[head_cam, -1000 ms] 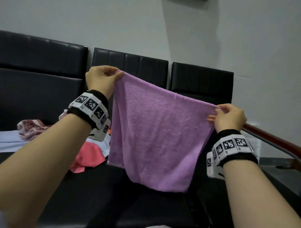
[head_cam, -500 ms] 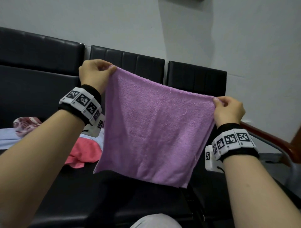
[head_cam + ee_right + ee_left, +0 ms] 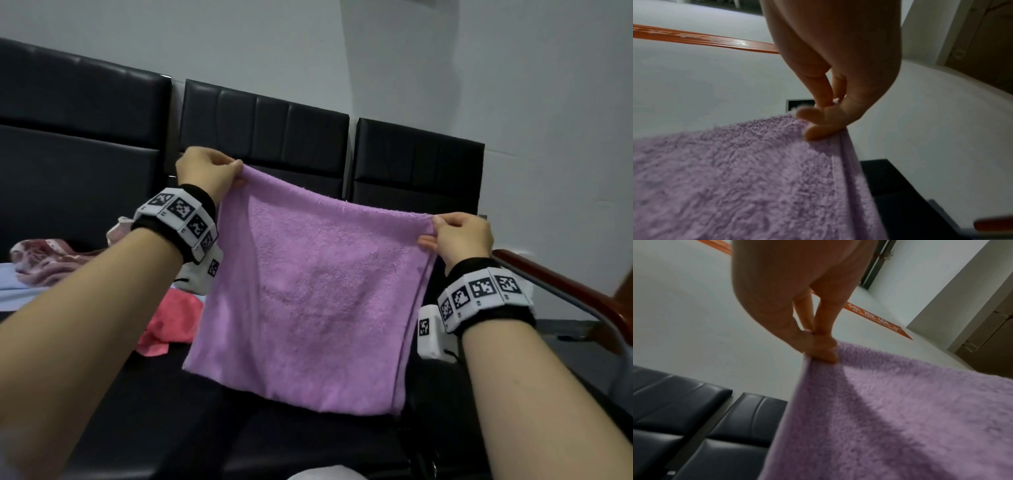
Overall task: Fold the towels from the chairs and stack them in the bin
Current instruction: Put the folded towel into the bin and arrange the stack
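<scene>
Right hand (image 3: 459,236): pinched the towel's upper right corner between thumb and fingertips (image 3: 818,133); grip closed tight on the cloth, nothing else held.
Left hand (image 3: 205,171): pinched the upper left corner the same way, held higher than the right, so the top edge sloped down to the right.
Towel (image 3: 308,301): purple, hung in the air in front of the person, above the chair seat, apparently clear of it.
Change: a second earlier the cloth hung slack, its lower edge drawn in to a rough point; by this moment it was pulled out flat and near square, top edge taut, lower edge almost straight.
Meaning: towel looked ready for its first fold; probably no fold yet made.
Other towels: a red one (image 3: 171,325) and a patterned one (image 3: 44,263) lay on the seats to the left, not yet folded.
Chairs (image 3: 263,137): black padded backs stood behind the towel, against the wall.
Bin: not in view.
</scene>
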Demonstrator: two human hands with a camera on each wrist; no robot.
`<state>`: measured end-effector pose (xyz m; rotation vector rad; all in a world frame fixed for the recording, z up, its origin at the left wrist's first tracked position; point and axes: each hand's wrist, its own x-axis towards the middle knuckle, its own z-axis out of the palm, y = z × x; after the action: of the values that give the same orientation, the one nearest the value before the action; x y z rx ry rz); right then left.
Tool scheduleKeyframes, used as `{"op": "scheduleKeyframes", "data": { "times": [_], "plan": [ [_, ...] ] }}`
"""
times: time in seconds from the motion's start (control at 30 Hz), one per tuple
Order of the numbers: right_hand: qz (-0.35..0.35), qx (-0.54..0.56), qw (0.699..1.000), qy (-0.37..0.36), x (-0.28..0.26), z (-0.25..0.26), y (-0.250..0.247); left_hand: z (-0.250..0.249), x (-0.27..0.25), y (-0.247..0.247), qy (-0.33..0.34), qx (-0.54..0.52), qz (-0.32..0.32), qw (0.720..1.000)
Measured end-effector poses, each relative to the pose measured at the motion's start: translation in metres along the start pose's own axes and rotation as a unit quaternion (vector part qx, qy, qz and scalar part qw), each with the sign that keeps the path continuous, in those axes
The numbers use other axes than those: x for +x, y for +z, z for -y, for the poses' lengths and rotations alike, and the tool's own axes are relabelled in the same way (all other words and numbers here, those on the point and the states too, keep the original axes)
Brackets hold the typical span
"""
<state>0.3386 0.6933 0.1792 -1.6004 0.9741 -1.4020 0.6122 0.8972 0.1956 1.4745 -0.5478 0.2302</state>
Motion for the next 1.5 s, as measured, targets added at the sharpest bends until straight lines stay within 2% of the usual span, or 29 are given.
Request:
{"op": "scheduleKeyframes", "data": {
  "times": [0.2, 0.43, 0.53, 0.67, 0.9, 1.0, 1.07, 1.27, 1.4, 1.5],
  "plan": [
    [0.009, -0.049, 0.999, 0.015, 0.018, -0.05, 0.024, 0.049, 0.002, 0.025, -0.007, 0.078, 0.005, 0.997],
    [0.02, -0.066, 0.997, 0.043, 0.018, -0.09, 0.046, 0.095, -0.004, 0.04, -0.052, 0.125, 0.006, 0.991],
    [0.051, -0.067, 0.994, 0.073, 0.015, -0.112, 0.052, 0.117, -0.01, 0.038, -0.072, 0.153, 0.014, 0.985],
    [0.085, -0.074, 0.982, 0.149, 0.004, -0.15, 0.055, 0.142, -0.025, 0.037, -0.099, 0.204, 0.04, 0.973],
    [0.14, -0.13, 0.954, 0.231, -0.033, -0.185, 0.045, 0.173, -0.054, 0.034, -0.181, 0.343, 0.103, 0.916],
    [0.183, -0.118, 0.937, 0.273, -0.035, -0.196, 0.042, 0.184, -0.063, 0.029, -0.218, 0.378, 0.135, 0.89],
    [0.187, -0.104, 0.931, 0.296, -0.034, -0.197, 0.04, 0.192, -0.065, 0.028, -0.245, 0.391, 0.161, 0.872],
    [0.244, -0.155, 0.904, 0.314, -0.035, -0.197, 0.036, 0.19, -0.072, 0.032, -0.322, 0.454, 0.228, 0.799],
    [0.257, -0.184, 0.906, 0.282, -0.034, -0.195, 0.036, 0.183, -0.082, 0.043, -0.336, 0.465, 0.257, 0.777],
    [0.27, -0.173, 0.903, 0.286, -0.035, -0.193, 0.036, 0.188, -0.086, 0.049, -0.35, 0.467, 0.304, 0.753]
  ]
}}
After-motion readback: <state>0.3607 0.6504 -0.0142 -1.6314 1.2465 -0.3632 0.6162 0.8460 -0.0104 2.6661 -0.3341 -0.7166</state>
